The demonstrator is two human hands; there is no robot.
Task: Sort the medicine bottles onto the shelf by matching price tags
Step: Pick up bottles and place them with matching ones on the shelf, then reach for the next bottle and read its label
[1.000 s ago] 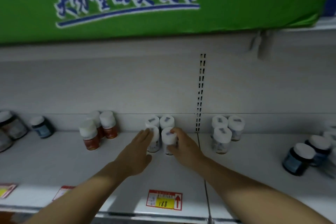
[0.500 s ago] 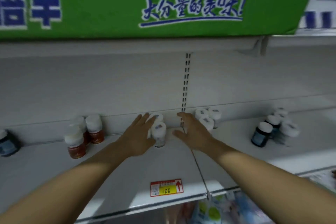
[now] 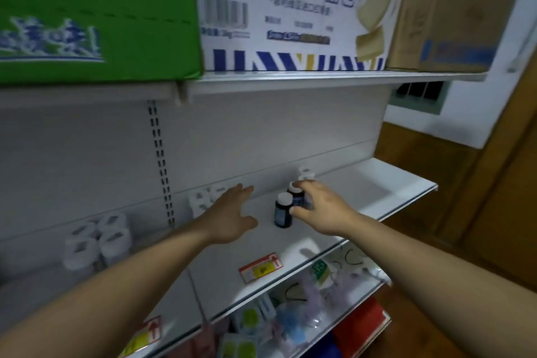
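You face a pale grey shelf [image 3: 363,192] | your dark blue bottles [image 3: 282,213] wear white caps | white bottles [image 3: 98,244] with grey labels at your left | price tag [image 3: 260,267] red-edged, yellow centre | above you: green carton [image 3: 87,23], white-and-blue lettering | white carton [image 3: 290,9], blue characters, blue-and-yellow stripes | brown carton [image 3: 453,9] | brown wooden wall [image 3: 479,183] at your right

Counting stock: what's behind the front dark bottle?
Another dark bottle, gripped by the right hand, with white bottles further back. The hand covers that bottle's right side and anything beside it.

Smooth matt shelf [image 3: 343,209], cardboard box [image 3: 96,17]
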